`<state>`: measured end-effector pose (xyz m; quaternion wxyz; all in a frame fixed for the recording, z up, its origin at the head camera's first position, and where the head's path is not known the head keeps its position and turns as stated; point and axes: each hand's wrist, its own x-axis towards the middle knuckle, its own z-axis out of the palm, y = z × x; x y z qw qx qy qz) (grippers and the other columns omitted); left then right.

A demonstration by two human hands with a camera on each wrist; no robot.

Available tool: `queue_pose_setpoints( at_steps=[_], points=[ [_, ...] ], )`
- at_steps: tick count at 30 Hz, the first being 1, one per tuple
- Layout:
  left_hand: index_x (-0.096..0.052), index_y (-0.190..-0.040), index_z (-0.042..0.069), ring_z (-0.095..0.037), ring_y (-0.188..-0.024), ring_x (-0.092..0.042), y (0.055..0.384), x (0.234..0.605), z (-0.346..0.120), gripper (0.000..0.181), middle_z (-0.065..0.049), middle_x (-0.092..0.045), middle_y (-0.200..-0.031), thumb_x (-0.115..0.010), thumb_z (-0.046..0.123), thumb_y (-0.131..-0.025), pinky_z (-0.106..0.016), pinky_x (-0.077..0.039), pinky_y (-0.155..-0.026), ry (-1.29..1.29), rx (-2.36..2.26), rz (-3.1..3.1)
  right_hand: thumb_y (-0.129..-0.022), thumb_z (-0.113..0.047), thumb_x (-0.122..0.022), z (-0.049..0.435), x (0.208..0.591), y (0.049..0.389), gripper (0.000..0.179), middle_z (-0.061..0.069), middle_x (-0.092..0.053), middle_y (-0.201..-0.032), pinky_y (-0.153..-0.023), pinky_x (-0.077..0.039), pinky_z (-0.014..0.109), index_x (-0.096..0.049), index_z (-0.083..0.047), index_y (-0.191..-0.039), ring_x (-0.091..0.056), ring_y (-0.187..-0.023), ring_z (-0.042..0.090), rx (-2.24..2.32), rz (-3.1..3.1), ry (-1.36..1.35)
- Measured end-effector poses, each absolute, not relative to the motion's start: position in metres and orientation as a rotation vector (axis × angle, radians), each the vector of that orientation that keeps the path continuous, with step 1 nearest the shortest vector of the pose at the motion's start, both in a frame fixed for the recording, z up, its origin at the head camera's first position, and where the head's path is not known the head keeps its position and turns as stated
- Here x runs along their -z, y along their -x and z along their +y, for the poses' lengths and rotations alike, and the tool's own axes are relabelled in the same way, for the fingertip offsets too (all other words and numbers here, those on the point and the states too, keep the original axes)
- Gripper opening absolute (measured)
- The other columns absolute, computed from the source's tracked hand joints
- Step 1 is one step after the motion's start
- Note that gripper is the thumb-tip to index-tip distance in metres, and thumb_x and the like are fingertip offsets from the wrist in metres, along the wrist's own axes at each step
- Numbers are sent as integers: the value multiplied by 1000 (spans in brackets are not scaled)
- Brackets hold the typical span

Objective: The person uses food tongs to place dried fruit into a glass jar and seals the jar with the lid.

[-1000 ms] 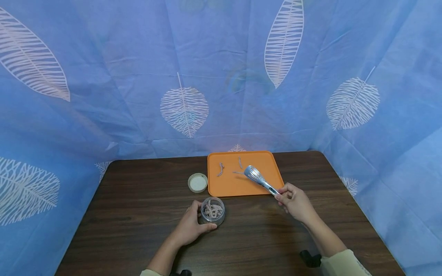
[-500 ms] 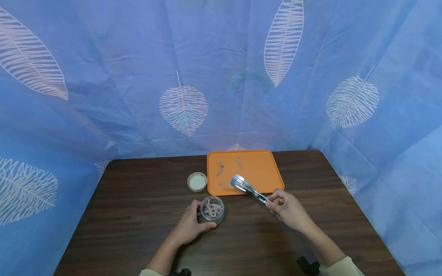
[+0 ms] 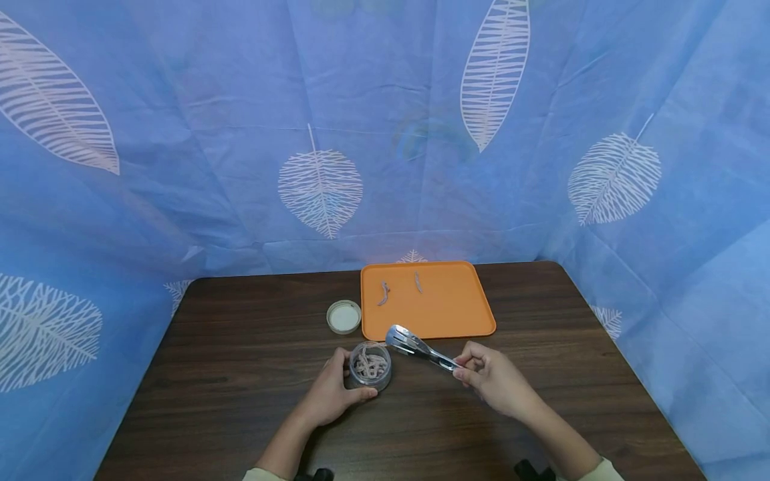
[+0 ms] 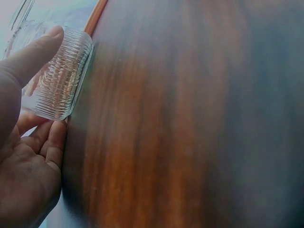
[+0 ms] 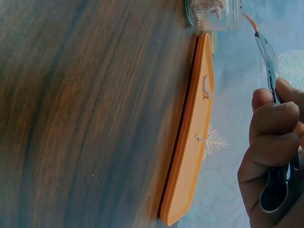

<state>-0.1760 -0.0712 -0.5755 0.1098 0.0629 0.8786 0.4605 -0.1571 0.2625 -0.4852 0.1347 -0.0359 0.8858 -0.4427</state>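
Note:
A clear ribbed jar (image 3: pixel 379 385) stands uncapped on the dark wooden table, with several thin pale strips (image 3: pixel 369 365) inside it. My left hand (image 3: pixel 327 395) grips its side, thumb along the near wall and fingers on the other side, as the left wrist view shows too. Between the fingers of my right hand (image 3: pixel 496 381) are metal serving tongs (image 3: pixel 418 347), their head pointing left to the jar's rim. A thin strip (image 5: pixel 250 21) sticks out from the tips of the tongs, over the jar's far edge in the head view.
Just behind the jar lies an orange tray (image 3: pixel 451 314), bearing one curled strip (image 3: pixel 383 294) and one straighter strip (image 3: pixel 418 282). A round lid (image 3: pixel 344 317) rests on the table left of the tray. Blue cloth (image 3: pixel 385 133) with white leaf prints hangs behind the table.
My right hand has moved left and nearer, bringing the tongs and the strip from over the tray to the jar's rim. The left hand and jar have stayed in place.

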Motion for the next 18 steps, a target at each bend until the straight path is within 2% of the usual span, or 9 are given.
queue_pose_setpoints(
  at_steps=[7,11,18],
  points=[
    [-52,-132,10,-24,-116,-58,177,577,-72,74,-11,-61,-127,-96,44,-83,-48,-51,-100,-189,-1346,2593,-103,-21,-75,253,480,153,4,4,-71,-88,-54,-37,23,-71,-21,-103,-51,-65,11,1146,2626,146],
    [-52,-132,10,-25,-118,-59,176,577,-73,73,-11,-61,-127,-96,44,-83,-49,-52,-101,-194,-1351,2584,-103,-21,-75,251,479,154,5,0,-70,-86,-53,-36,21,-71,-20,-103,-48,-62,9,1131,2620,223],
    [-52,-133,10,-24,-116,-57,176,575,-73,74,-11,-60,-127,-96,43,-84,-47,-51,-99,-198,-1359,2578,-101,-21,-78,249,480,154,11,-4,-66,-82,-51,-31,21,-69,-26,-105,-39,-56,6,1111,2641,266]
  ],
)
